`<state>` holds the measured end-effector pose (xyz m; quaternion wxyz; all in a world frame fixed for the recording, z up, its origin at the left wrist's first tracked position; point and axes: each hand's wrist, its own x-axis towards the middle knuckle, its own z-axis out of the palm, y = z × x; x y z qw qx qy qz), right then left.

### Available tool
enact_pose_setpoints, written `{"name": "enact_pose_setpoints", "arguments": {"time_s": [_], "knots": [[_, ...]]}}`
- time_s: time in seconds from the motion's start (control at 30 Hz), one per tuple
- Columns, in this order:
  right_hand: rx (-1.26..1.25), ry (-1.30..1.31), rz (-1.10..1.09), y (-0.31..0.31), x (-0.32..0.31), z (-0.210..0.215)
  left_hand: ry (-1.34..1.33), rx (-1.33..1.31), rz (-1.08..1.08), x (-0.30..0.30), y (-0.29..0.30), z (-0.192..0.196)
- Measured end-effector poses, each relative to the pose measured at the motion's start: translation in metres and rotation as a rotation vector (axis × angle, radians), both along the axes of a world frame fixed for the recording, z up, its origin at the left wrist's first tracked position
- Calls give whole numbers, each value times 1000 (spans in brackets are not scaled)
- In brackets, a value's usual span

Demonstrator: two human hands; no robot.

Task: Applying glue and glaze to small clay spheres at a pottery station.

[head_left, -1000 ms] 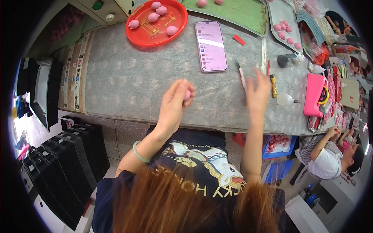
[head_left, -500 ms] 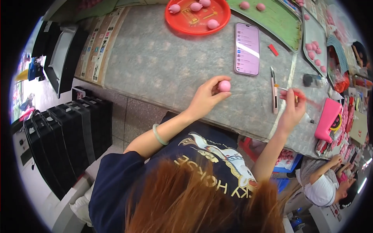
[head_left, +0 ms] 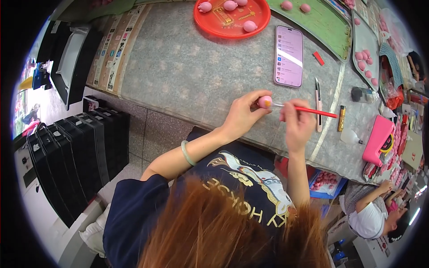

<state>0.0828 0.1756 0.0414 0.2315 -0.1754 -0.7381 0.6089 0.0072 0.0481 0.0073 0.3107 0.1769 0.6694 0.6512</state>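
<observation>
Above the near edge of the speckled grey stone worktop [head_left: 187, 76], your left hand [head_left: 243, 117] pinched a small pink dough ball with a yellow spot [head_left: 265, 102] between thumb and fingertips, the fingers curled closed around it and holding it clear of the surface. Your right hand [head_left: 297, 123] was closed around a thin red-handled brush [head_left: 308, 109], gripped near the bristle end, with its tip touching the ball and the handle pointing away to your right. A pale green bangle [head_left: 187, 153] sat on your left wrist.

Beyond your hands, a smartphone with a pale lilac lit screen [head_left: 288, 56] lay flat on the worktop, a small red block [head_left: 318, 58] just beside it. A round red plastic tray [head_left: 232, 18] at the far edge carried several pink dough pieces. A slim dark pen-like tool [head_left: 318, 105] lay just to the right of the brush hand, and a short yellow lighter-shaped object [head_left: 342, 118] lay beyond that. A green mat [head_left: 321, 24] held two more pink balls. At lower right, another person in a white top [head_left: 366, 219] sat bent over their own work.
</observation>
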Motion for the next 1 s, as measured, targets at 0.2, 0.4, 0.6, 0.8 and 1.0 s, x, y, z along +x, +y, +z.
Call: {"name": "enact_pose_setpoints", "arguments": {"time_s": [0.2,0.4,0.6,0.8,1.0], "knots": [[110,15,-417,29,2,-5,-55,19,-37,-4,-2,4],[195,-166,-425,60,12,-6,-319,278,-33,-8,-5,6],[409,-140,-271,36,0,-24,-239,183,-10,-15,-12,7],[534,-39,-221,38,-7,-31,-307,200,91,-16,-15,4],[774,-29,-145,42,-17,-40,-251,176,41,-14,-15,1]]}}
